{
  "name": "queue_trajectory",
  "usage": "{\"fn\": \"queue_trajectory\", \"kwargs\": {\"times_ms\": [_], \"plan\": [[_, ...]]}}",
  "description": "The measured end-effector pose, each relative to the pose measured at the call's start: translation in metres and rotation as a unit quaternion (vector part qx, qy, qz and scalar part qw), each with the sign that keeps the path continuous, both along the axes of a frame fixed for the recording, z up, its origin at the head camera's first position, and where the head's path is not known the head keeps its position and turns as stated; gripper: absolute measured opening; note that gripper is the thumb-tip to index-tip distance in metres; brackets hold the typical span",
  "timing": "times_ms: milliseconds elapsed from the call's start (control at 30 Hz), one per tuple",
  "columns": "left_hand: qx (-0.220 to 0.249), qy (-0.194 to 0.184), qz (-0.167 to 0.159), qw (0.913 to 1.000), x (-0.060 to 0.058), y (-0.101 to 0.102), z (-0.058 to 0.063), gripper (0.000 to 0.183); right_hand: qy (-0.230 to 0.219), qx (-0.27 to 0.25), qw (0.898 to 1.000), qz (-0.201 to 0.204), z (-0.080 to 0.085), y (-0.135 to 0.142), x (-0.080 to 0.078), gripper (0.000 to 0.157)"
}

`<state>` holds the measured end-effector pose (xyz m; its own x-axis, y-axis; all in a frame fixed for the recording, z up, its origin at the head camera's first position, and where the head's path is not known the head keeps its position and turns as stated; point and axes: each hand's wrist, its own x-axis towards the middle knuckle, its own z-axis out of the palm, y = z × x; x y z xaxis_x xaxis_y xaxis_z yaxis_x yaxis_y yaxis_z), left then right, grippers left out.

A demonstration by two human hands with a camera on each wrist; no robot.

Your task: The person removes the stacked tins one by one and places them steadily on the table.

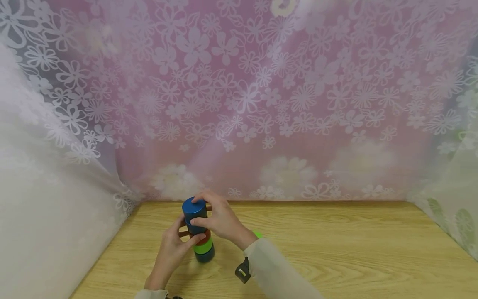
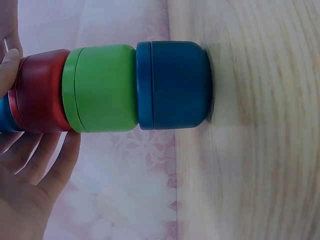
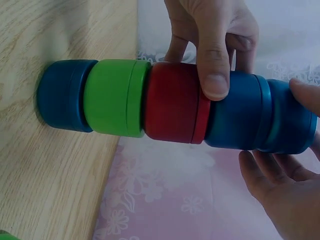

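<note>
A column of round lidded canisters stands upright on the wooden table. From the bottom up come a blue canister (image 2: 180,85), a green canister (image 2: 105,90), a red canister (image 3: 172,105), another blue canister (image 3: 235,112) and, on top, a third blue canister (image 1: 194,207). My left hand (image 1: 172,247) grips the column around the red canister, its thumb across the seam with the blue one above. My right hand (image 1: 220,216) holds the top blue canister, thumb on the near side and a finger over its upper face. In the right wrist view, that canister sits slightly offset from the one below.
A green object (image 1: 257,234) shows partly behind my right wrist. The wooden table (image 1: 336,249) extends to the right. Flowered curtain (image 1: 261,124) hangs along its back edge, with pale sheeting (image 1: 48,199) at the left.
</note>
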<state>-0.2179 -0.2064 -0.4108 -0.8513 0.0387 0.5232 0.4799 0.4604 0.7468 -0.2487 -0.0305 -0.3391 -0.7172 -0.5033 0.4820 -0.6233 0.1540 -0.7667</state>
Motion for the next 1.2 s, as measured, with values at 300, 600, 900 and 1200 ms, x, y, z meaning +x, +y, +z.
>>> {"fn": "queue_trajectory", "kwargs": {"times_ms": [300,600,900,1200], "plan": [[-0.004,0.0,0.005,1.0,-0.001,0.0,0.0,0.065,-0.008,-0.004,1.0,-0.009,0.001,0.002,0.002,0.035],[-0.014,-0.008,0.016,0.9997,-0.007,0.001,-0.001,0.067,-0.011,-0.019,1.0,-0.011,0.004,0.009,0.002,0.036],[-0.014,-0.034,0.026,0.999,-0.006,0.002,0.002,0.072,-0.005,-0.027,1.0,-0.014,0.006,0.02,0.001,0.036],[-0.027,-0.019,0.021,0.9992,-0.004,0.004,0.004,0.075,0.0,-0.028,1.0,-0.015,0.004,0.03,0.0,0.035]]}}
